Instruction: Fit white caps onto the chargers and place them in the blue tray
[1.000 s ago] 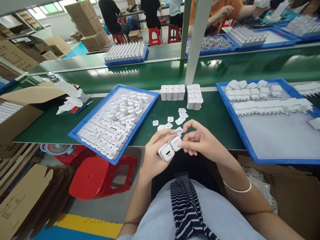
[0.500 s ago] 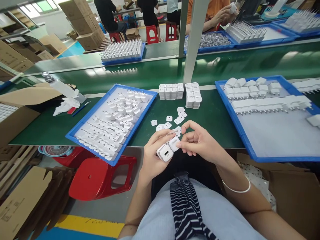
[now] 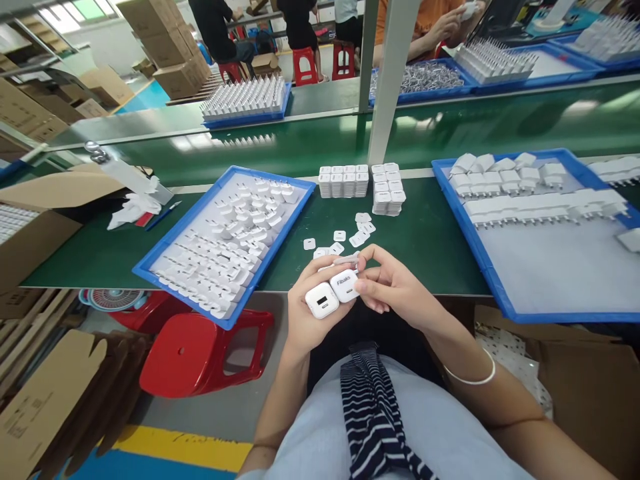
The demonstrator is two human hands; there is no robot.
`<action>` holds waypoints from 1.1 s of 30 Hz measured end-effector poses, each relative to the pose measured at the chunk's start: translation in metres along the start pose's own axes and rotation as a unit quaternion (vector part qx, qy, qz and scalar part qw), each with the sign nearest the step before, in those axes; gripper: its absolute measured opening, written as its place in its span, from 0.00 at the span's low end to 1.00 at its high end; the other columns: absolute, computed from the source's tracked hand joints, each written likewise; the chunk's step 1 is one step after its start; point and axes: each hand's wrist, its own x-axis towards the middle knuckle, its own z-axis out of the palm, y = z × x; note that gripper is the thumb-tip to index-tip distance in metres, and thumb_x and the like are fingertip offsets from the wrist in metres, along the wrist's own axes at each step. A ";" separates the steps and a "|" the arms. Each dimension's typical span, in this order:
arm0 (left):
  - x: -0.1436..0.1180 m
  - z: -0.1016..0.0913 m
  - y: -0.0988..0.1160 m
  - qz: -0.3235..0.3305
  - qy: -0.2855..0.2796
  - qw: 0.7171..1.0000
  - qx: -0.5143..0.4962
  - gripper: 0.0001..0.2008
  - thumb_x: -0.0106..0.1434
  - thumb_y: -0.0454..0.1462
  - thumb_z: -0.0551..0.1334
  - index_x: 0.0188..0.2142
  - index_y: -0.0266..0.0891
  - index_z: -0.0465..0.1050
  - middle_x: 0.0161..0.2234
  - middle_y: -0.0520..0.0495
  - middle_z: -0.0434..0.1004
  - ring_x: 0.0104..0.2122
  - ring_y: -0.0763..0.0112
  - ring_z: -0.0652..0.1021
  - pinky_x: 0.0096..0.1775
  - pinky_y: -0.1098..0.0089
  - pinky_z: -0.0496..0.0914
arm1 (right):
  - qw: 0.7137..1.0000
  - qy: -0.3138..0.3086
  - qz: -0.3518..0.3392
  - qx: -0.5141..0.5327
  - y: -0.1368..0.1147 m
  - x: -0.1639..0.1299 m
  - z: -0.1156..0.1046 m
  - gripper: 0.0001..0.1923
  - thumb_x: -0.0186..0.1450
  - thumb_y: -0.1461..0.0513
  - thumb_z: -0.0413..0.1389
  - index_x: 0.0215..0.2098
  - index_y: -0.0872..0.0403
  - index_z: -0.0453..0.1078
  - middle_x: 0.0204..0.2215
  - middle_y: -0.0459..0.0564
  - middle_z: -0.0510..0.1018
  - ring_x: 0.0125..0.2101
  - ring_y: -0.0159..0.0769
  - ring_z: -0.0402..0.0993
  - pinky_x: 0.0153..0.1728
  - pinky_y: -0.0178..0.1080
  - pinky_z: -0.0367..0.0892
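My left hand (image 3: 307,303) is wrapped around a white USB charger (image 3: 322,301), whose end face with its ports is turned up towards me. Right beside it is a second white charger face (image 3: 345,285) printed "Fibaks", with one slot. My right hand (image 3: 387,280) has its thumb on the edge of that printed face. Between the index fingers of both hands lies a thin white piece (image 3: 346,259), partly hidden. Loose white cover plates (image 3: 359,238) are scattered on the green bench just beyond the hands.
Neat stacks of white plates (image 3: 343,189) stand at the back of the bench. Blue trays of white chargers lie on the left (image 3: 230,319) and right (image 3: 540,319). A metal post (image 3: 384,113) rises behind the stacks. A red stool (image 3: 177,357) stands lower left. Co-workers sit beyond.
Both hands have tilted the chargers, so their faces show more fully and the printing is readable. The charger in my left hand has shifted slightly left and up.
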 end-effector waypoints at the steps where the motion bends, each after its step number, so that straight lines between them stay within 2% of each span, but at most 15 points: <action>1: 0.000 -0.001 0.000 -0.001 -0.005 1.000 -0.013 0.23 0.56 0.30 0.74 0.51 0.44 0.81 0.51 0.45 0.80 0.52 0.66 0.80 0.55 0.70 0.74 | 1.000 -0.013 -0.003 0.016 0.001 0.000 0.000 0.16 0.70 0.53 0.61 0.40 0.51 0.59 0.16 0.33 0.68 0.17 0.22 0.61 0.18 0.25 0.55; 3: 0.001 -0.003 -0.001 0.002 -0.013 1.000 -0.027 0.23 0.56 0.30 0.74 0.51 0.44 0.81 0.51 0.45 0.80 0.53 0.66 0.79 0.56 0.70 0.74 | 0.999 -0.027 -0.010 0.037 0.003 0.000 -0.001 0.13 0.72 0.53 0.58 0.40 0.51 0.59 0.17 0.34 0.70 0.17 0.22 0.62 0.18 0.26 0.55; 6: 0.002 -0.005 0.000 0.004 -0.014 0.999 -0.029 0.23 0.55 0.29 0.74 0.51 0.44 0.81 0.51 0.44 0.81 0.53 0.65 0.80 0.55 0.68 0.75 | 0.999 -0.027 -0.009 0.041 0.003 -0.001 0.001 0.12 0.72 0.54 0.58 0.40 0.51 0.60 0.17 0.35 0.71 0.17 0.22 0.63 0.19 0.25 0.56; 10: 0.000 -0.004 0.002 0.001 -0.005 1.000 -0.018 0.22 0.55 0.30 0.75 0.50 0.44 0.82 0.50 0.44 0.81 0.52 0.63 0.80 0.54 0.67 0.76 | 0.999 0.001 0.006 0.037 0.003 -0.003 0.004 0.13 0.70 0.55 0.60 0.39 0.51 0.61 0.16 0.34 0.70 0.16 0.22 0.62 0.18 0.25 0.55; 16: -0.002 -0.002 0.005 0.012 -0.003 1.000 0.006 0.22 0.57 0.29 0.73 0.51 0.44 0.81 0.50 0.44 0.80 0.50 0.67 0.81 0.54 0.70 0.75 | 0.998 0.040 0.024 0.034 0.006 -0.001 0.009 0.15 0.68 0.53 0.62 0.38 0.52 0.62 0.15 0.36 0.73 0.14 0.22 0.63 0.15 0.24 0.54; 22: -0.004 -0.001 -0.001 0.001 0.001 1.000 0.022 0.23 0.57 0.29 0.73 0.51 0.45 0.81 0.51 0.44 0.80 0.50 0.66 0.81 0.54 0.69 0.75 | 0.997 0.070 0.027 0.030 0.016 0.004 0.010 0.17 0.67 0.51 0.62 0.38 0.51 0.62 0.15 0.37 0.73 0.13 0.24 0.61 0.15 0.27 0.52; 25: -0.006 -0.004 -0.006 -0.042 -0.008 0.999 -0.011 0.21 0.55 0.31 0.75 0.49 0.45 0.83 0.51 0.43 0.81 0.52 0.63 0.81 0.55 0.67 0.74 | 0.997 0.079 -0.002 0.018 0.020 0.004 0.007 0.15 0.67 0.52 0.62 0.37 0.51 0.62 0.13 0.34 0.66 0.14 0.22 0.54 0.16 0.27 0.48; 27: -0.006 -0.006 -0.008 -0.077 -0.026 0.995 -0.059 0.21 0.52 0.33 0.77 0.48 0.45 0.83 0.51 0.43 0.82 0.53 0.62 0.80 0.56 0.66 0.73 | 0.995 0.090 -0.033 0.000 0.020 0.004 0.003 0.15 0.67 0.54 0.63 0.35 0.51 0.62 0.14 0.34 0.65 0.15 0.22 0.51 0.18 0.28 0.48; 30: -0.005 -0.008 -0.010 -0.123 -0.057 0.980 -0.144 0.23 0.49 0.35 0.79 0.46 0.45 0.84 0.51 0.43 0.82 0.54 0.59 0.79 0.58 0.64 0.72 | 0.990 0.101 -0.084 -0.058 0.017 0.004 -0.004 0.11 0.67 0.56 0.62 0.35 0.52 0.66 0.19 0.38 0.71 0.18 0.23 0.56 0.21 0.30 0.53; 33: -0.005 -0.007 -0.011 -0.177 -0.075 0.955 -0.228 0.24 0.47 0.36 0.79 0.46 0.45 0.84 0.53 0.42 0.80 0.53 0.53 0.80 0.57 0.58 0.74 | 0.963 0.131 -0.156 -0.174 0.017 0.005 -0.011 0.06 0.67 0.61 0.62 0.33 0.52 0.71 0.23 0.42 0.75 0.22 0.27 0.64 0.24 0.32 0.60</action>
